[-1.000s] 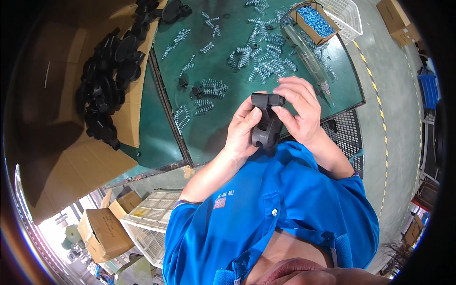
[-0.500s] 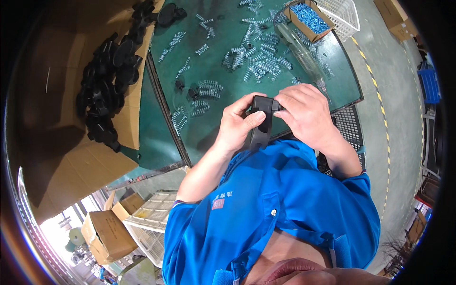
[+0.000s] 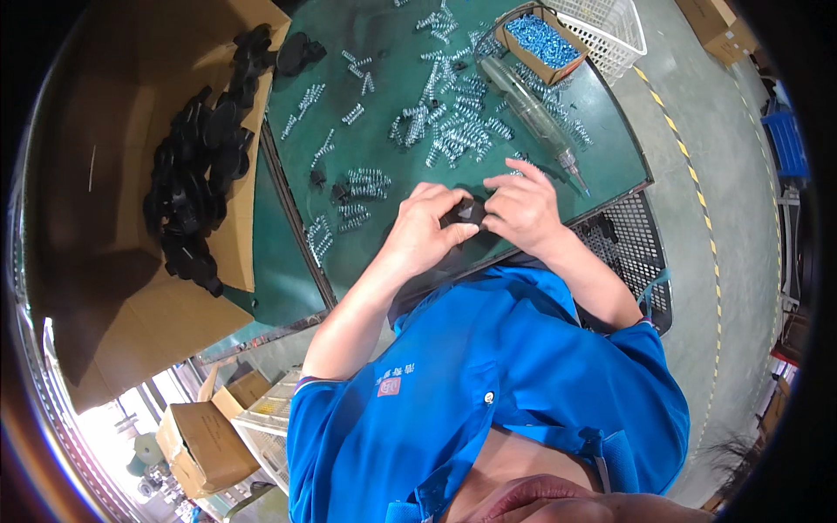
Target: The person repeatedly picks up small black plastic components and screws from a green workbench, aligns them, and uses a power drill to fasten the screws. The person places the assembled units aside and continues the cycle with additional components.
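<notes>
- Over the bench (image 3: 366, 144), just inside its near edge as viewed from above: one black part (image 3: 471, 211), held between the two hands; height above the surface cannot be told.
- Left hand (image 3: 425, 228): closed on the left side of the black part, thumb nearer the body, fingers beyond.
- Right hand (image 3: 523, 209): thumb and forefinger at the part's right end, other fingers raised; whether they pinch or merely touch cannot be told.
- Long axis of the black part: not readable, most of its body being covered by fingers.
- Toward the bench's right corner: clear-bodied tool (image 3: 529, 109), lying aslant, tip toward that corner; right hand nearer.
- Beyond the hands, toward the far edge: loose pile of coil springs (image 3: 462, 131).
- Left of these: small spring group (image 3: 366, 183), left hand nearer.
- Off the left side: large carton (image 3: 113, 305) with black pieces (image 3: 196, 166).
</notes>
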Available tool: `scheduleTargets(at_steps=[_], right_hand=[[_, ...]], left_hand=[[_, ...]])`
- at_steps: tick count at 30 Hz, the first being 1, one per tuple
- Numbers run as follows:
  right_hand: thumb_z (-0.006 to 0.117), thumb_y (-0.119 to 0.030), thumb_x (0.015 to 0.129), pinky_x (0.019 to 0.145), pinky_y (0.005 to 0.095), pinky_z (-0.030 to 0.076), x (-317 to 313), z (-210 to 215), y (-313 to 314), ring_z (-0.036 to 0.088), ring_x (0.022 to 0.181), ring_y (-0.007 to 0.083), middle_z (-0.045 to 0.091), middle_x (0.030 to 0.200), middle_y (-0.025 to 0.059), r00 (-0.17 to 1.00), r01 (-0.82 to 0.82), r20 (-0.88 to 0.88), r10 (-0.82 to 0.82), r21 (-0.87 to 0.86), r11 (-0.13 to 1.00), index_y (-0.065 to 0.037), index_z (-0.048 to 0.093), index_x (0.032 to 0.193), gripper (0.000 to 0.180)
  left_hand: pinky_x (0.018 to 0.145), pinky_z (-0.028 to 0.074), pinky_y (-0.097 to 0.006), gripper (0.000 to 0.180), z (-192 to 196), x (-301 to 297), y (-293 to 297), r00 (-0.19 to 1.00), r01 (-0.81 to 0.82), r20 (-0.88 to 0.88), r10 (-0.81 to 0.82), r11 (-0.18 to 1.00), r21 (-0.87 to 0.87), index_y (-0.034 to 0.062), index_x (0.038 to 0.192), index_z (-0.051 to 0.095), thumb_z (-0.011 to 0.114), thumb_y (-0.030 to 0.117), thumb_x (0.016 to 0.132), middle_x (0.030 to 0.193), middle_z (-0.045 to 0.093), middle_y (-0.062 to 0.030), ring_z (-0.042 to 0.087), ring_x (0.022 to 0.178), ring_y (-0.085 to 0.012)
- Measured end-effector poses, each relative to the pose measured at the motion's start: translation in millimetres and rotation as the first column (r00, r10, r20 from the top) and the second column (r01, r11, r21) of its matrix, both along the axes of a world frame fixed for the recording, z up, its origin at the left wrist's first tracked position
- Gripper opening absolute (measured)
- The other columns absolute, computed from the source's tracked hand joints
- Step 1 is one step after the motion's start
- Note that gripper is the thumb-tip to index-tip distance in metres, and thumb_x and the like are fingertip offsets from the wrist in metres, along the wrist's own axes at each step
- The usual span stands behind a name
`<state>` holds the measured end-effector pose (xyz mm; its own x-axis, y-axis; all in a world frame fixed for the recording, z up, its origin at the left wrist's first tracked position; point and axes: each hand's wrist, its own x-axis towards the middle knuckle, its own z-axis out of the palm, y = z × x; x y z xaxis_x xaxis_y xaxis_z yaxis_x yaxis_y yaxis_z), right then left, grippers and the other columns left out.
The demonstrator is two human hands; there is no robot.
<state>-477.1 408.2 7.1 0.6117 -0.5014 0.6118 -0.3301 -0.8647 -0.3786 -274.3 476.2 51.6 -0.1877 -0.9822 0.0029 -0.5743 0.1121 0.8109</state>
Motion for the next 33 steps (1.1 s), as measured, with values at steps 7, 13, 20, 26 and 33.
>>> scheduleTargets(at_steps=[7, 13, 20, 26, 33], right_hand=[[0.075, -0.024, 0.052, 0.079, 0.0371, 0.046, 4.7, -18.6, -7.2, 0.058, 0.082, 0.0216, 0.056, 0.067, 0.0020, 0.979, 0.008, -0.202, -0.023, -0.074, 0.997, -0.011, 0.058, 0.063, 0.024], [0.078, -0.029, 0.070, 0.084, 0.0439, 0.049, -18.5, 37.6, -56.9, 0.062, 0.093, 0.0286, 0.063, 0.085, 0.0059, 0.993, 0.055, -0.109, -0.045, 0.086, 0.995, -0.011, 0.066, 0.078, 0.023], [0.075, -0.043, 0.081, 0.075, 0.0449, 0.056, -17.7, 1.9, -104.8, 0.068, 0.090, 0.0357, 0.067, 0.098, 0.0194, 0.640, 0.606, -0.624, -0.447, 0.052, 0.794, 0.000, 0.051, 0.118, 0.062], [0.073, -0.037, 0.081, 0.079, 0.0445, 0.055, -19.6, 22.2, -100.7, 0.068, 0.094, 0.0362, 0.070, 0.101, 0.0189, 0.751, 0.567, -0.514, -0.414, 0.182, 0.803, 0.000, 0.054, 0.124, 0.060], [0.070, -0.009, 0.082, 0.066, 0.0337, 0.055, -14.4, 58.0, -56.2, 0.066, 0.079, 0.0220, 0.059, 0.097, 0.0113, 0.719, -0.394, 0.609, -0.334, 0.754, 0.526, 0.003, 0.049, 0.122, 0.046]], left_hand=[[0.100, 0.036, -0.046, 0.039, -28.2, -11.4, -3.4, 0.932, 0.027, 0.362, 0.031, 0.988, -0.153, 0.0049, 0.105, 0.068, 0.079, 0.018, 0.070, 0.097, 0.064, -0.0100, 0.056, 0.106, -0.0281], [0.107, 0.032, -0.056, 0.045, -37.7, -17.2, -0.3, 0.885, 0.050, 0.465, 0.038, 0.983, -0.174, 0.0063, 0.106, 0.070, 0.082, 0.024, 0.067, 0.098, 0.065, -0.0086, 0.057, 0.107, -0.0264], [0.112, 0.026, -0.059, 0.042, -31.1, -15.9, -2.7, 0.915, 0.010, 0.401, 0.050, 0.989, -0.146, 0.0077, 0.104, 0.071, 0.082, 0.024, 0.066, 0.097, 0.066, -0.0066, 0.056, 0.111, -0.0259], [0.111, 0.028, -0.057, 0.043, -34.1, -12.4, -0.9, 0.905, 0.031, 0.423, 0.037, 0.988, -0.153, 0.0081, 0.104, 0.071, 0.082, 0.024, 0.066, 0.095, 0.065, -0.0054, 0.057, 0.109, -0.0245], [0.109, 0.033, -0.052, 0.042, -31.2, -14.4, -3.5, 0.889, 0.035, 0.456, 0.047, 0.985, -0.169, 0.0074, 0.103, 0.071, 0.082, 0.025, 0.066, 0.094, 0.064, -0.0049, 0.059, 0.104, -0.0230]])
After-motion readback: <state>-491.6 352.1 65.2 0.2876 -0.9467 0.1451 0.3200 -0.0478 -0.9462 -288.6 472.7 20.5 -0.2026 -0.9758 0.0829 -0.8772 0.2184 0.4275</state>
